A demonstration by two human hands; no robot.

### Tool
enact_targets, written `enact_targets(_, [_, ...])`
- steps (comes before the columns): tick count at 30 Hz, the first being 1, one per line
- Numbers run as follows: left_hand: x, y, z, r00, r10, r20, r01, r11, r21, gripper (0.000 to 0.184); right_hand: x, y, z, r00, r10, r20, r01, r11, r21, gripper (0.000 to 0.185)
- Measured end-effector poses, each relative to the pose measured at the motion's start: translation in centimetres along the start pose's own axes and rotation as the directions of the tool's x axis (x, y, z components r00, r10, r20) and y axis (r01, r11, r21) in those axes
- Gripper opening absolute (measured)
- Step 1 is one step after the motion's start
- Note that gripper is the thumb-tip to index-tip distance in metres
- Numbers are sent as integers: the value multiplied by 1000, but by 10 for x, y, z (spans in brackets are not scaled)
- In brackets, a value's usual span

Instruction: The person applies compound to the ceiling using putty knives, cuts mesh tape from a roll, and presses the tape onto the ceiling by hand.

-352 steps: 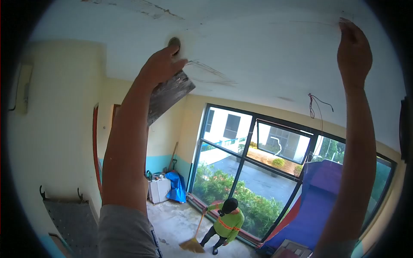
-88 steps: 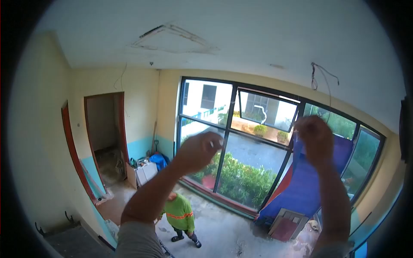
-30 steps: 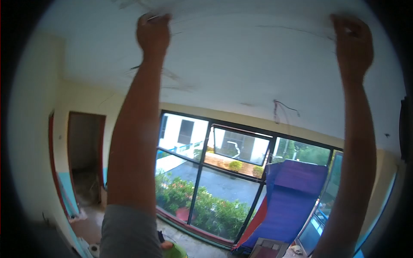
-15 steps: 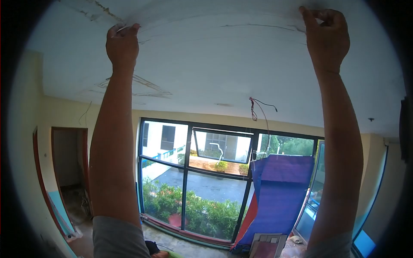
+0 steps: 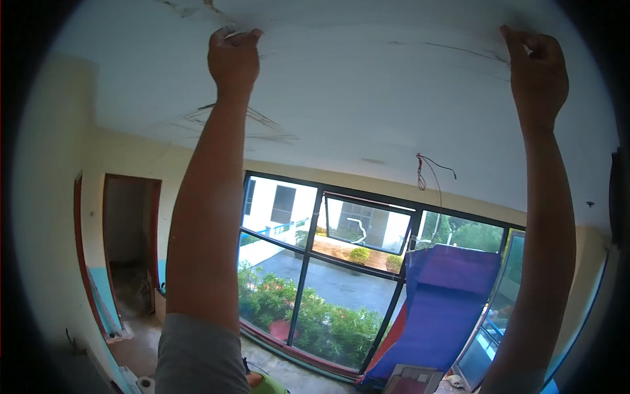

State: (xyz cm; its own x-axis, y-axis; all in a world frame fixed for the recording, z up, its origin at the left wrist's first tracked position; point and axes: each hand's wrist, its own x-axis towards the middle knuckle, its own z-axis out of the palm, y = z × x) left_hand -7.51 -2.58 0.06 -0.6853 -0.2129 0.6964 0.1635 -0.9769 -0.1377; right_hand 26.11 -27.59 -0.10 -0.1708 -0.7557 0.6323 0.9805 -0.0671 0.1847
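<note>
My left hand [image 5: 234, 62] is raised at 11 o'clock, fingers curled up by the ceiling [image 5: 341, 92], can't tell if they're pinching anything. Ceiling spans 12, with a thin dark line [image 5: 453, 48] between 1 and 2 running toward my right hand [image 5: 539, 79] at 2, fingers bent, grip likewise unreadable. Step in hand reads as two-handed overhead work at the ceiling face; next move calls for steady arms, even hands.
</note>
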Motion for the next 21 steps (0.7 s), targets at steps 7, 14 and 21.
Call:
enact_targets(7, [1,1,-6,998,57,1,-57,995,80,49,-8,13,7,993,-99,-58,92,990,-109,32])
enact_targets(14, [15,28,-76,990,105,98,-125,966,226,42,-81,-1,29,971,162,174,-162,987,-13,32])
enact_targets(21, [96,100,-159,863,440,247,-490,615,618,36,-163,-112,101,802,426,418,-596,617,514,31])
